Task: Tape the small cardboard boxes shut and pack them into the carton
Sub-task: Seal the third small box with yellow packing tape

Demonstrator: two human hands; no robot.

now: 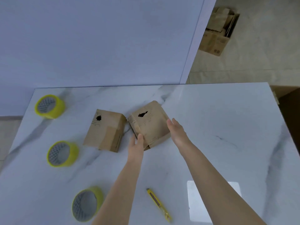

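Middle of the surface, two small cardboard boxes sit almost touching, each with a ragged hole in its top. The left box looks like it already has a strip of tape over its near end, so I'd guess that one's done.

The right box is the one being worked. The left hand has straight fingers against its near corner and the right hand lies flat along its right side. Neither is curled round it, they just sandwich it, probably to square it up and push down the flap gaping at the near bottom.

Three yellow tape rolls line the left edge and a yellow knife lies by the near edge, all within easy reach. A brown carton pokes in past the right edge, probably where the boxes end up.
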